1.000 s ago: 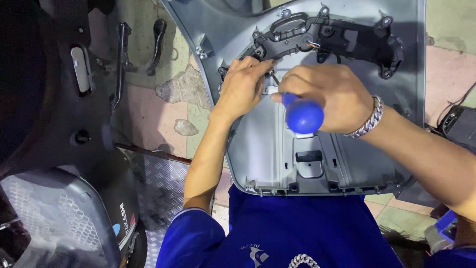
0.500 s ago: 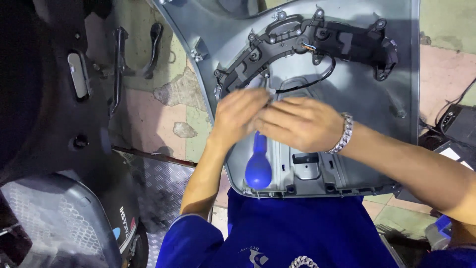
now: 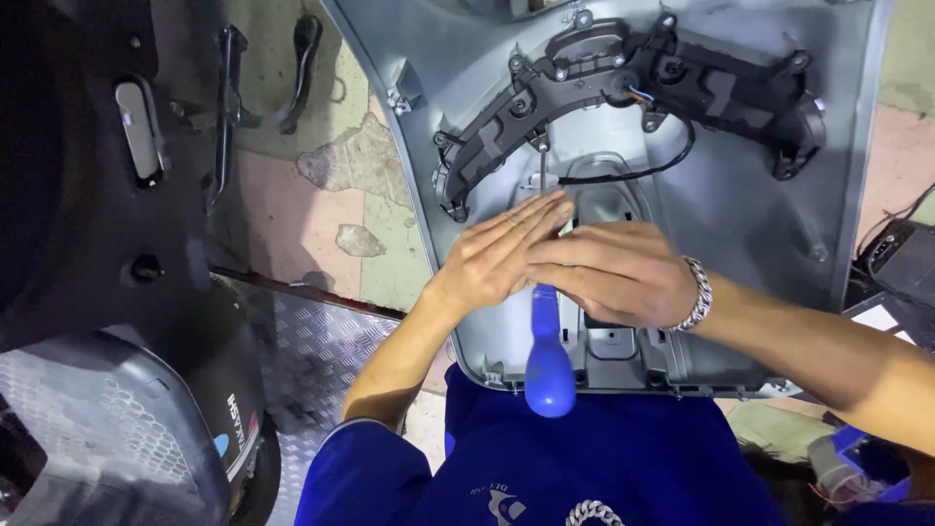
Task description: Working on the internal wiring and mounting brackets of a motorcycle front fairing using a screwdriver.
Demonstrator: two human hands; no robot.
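Observation:
A screwdriver with a blue handle (image 3: 548, 370) points away from me, its thin shaft reaching up to a black bracket (image 3: 623, 73) on a grey scooter body panel (image 3: 740, 224). My left hand (image 3: 492, 261) and my right hand (image 3: 612, 275) lie flat with fingers straight, palms pressed together around the shaft just above the handle. The shaft's middle is hidden between the palms. The tip (image 3: 542, 148) touches a screw point at the bracket's lower left. A silver chain bracelet (image 3: 696, 295) circles my right wrist.
A black wire (image 3: 643, 173) loops from the bracket across the panel. The panel leans on my lap in blue clothing (image 3: 623, 458). A dark scooter body (image 3: 88, 195) and a checker-plate footboard (image 3: 321, 351) stand at the left. Cracked floor tiles (image 3: 341, 185) lie beyond.
My right hand has left its grip on the blue handle. The handle has swung down toward my lap, and both hands have flattened around the shaft.

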